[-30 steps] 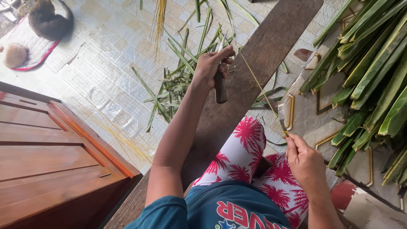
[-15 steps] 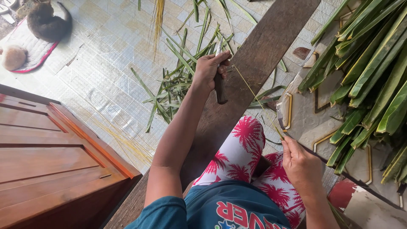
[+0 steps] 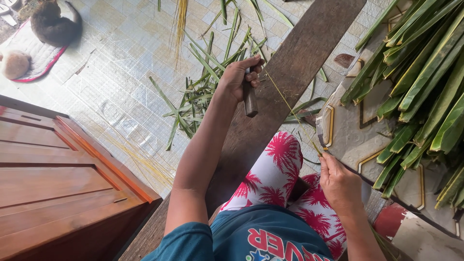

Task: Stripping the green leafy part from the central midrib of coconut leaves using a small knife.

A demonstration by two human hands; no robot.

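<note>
Head view: left hand (image 3: 237, 77) closed around brown-handled knife (image 3: 250, 99) at 12 o'clock, over dark plank (image 3: 299, 58). Right hand (image 3: 338, 181) at 4 o'clock, pinching thin leaf rib (image 3: 292, 111). Stripped green scraps (image 3: 203, 92) at 11; whole leaves (image 3: 425, 72) at 2, seemingly unprocessed.

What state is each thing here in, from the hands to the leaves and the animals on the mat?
Left hand: closed around a knife.
Knife: held, brown handle pointing down.
Right hand: pinching a thin leaf rib.
Leaf rib: stretched taut between both hands.
Green fronds: piled.
Leaf strips: scattered on the floor.
Animals: lying on a mat.
</note>
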